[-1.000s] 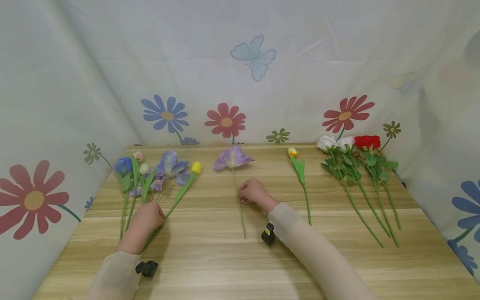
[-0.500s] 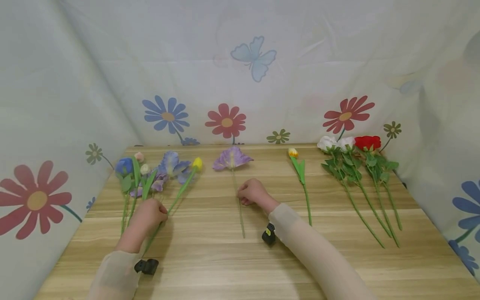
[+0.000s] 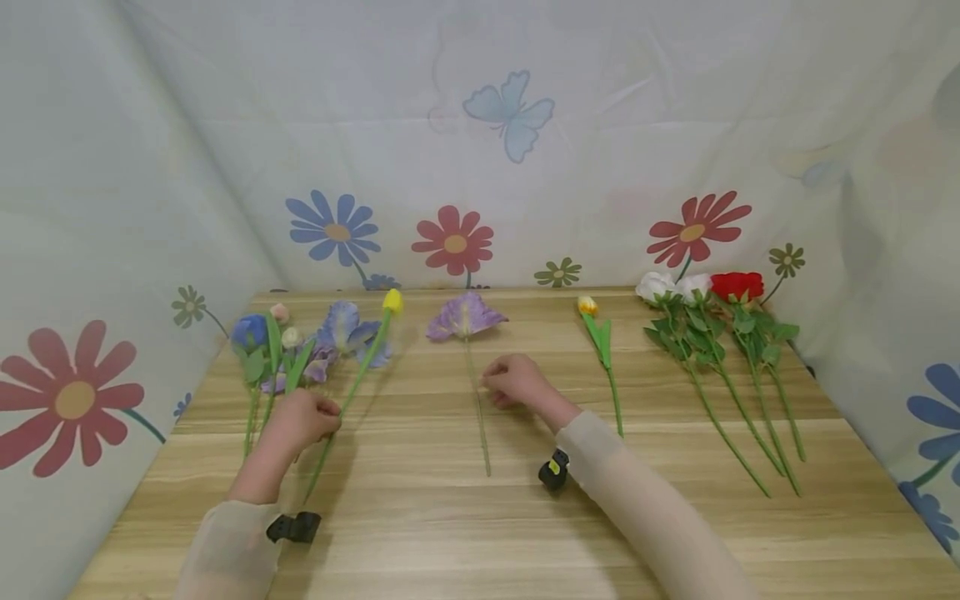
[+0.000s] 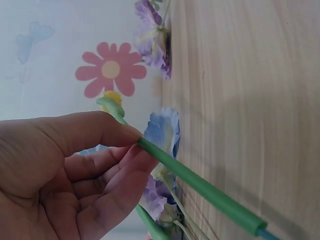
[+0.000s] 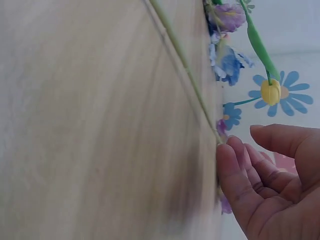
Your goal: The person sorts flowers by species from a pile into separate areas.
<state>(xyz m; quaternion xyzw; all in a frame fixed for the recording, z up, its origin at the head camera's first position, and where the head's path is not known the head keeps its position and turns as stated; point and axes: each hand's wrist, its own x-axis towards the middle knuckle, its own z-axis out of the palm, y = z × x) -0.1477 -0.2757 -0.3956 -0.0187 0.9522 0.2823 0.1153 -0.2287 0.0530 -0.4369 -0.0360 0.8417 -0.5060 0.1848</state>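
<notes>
My left hand (image 3: 298, 421) pinches the green stem of a yellow tulip (image 3: 393, 302) between thumb and fingertips. In the left wrist view the stem (image 4: 200, 189) slants above the table, its cut end pointing lower right. Near the middle of the table lies a purple flower (image 3: 465, 317) with a long thin stem. Right beside that stem is my right hand (image 3: 523, 385). The right wrist view shows its thumb apart from the loosely bent fingers (image 5: 235, 167), with fingertips close to the thin stem (image 5: 186, 67) and nothing pinched between them.
At the left lie a blue rose (image 3: 250, 332), a large blue-violet flower (image 3: 341, 327) and small pale tulips (image 3: 290, 337). An orange-white tulip (image 3: 587, 306) lies right of centre. White roses (image 3: 655, 287) and a red rose (image 3: 737, 286) lie farther right. A printed curtain (image 3: 630, 167) borders the table.
My left hand has lifted the yellow tulip, its bloom rising and its stem coming more upright. The right hand has drawn slightly right, away from the purple flower's stem.
</notes>
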